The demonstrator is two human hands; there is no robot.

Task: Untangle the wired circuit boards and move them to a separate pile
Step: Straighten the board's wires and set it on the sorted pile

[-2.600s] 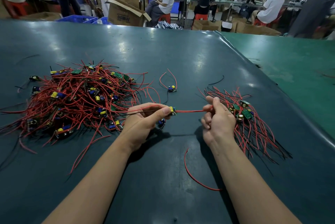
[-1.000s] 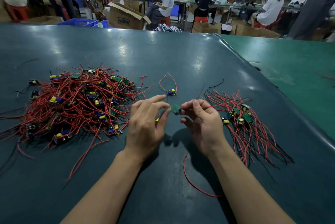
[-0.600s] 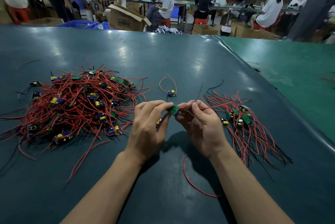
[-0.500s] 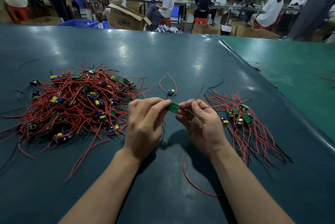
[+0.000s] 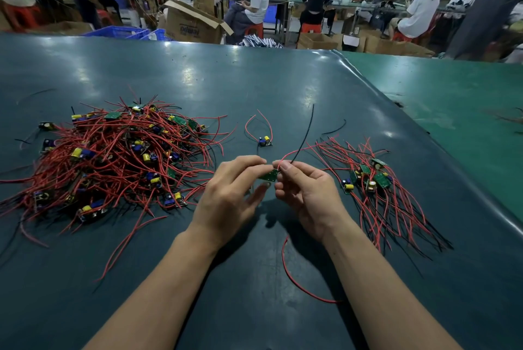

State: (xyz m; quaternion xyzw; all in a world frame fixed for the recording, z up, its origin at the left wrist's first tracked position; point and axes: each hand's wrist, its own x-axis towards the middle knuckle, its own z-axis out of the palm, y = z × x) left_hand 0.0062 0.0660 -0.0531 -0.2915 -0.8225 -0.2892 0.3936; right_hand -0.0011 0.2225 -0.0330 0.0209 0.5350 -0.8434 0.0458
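Between my two hands, above the middle of the table, is a small green circuit board [image 5: 269, 175]. My left hand [image 5: 232, 194] pinches its left edge between thumb and fingers. My right hand [image 5: 307, 192] pinches its right edge, where a red wire and a black wire [image 5: 305, 134] rise up and away. A big tangled heap of boards with red wires [image 5: 113, 160] lies to the left. A smaller, combed-out pile of boards [image 5: 368, 179] lies to the right, wires trailing toward me.
One single board with looped red wires [image 5: 264, 141] lies just beyond my hands. A loose red wire [image 5: 294, 276] curves on the dark green table [image 5: 254, 80] between my forearms; a loose black wire [image 5: 335, 130] lies farther back. People and cardboard boxes stand beyond the far edge.
My hands came together from a wire stretched between them and now both pinch the board. Its black wire has swung upright, pointing away from me.
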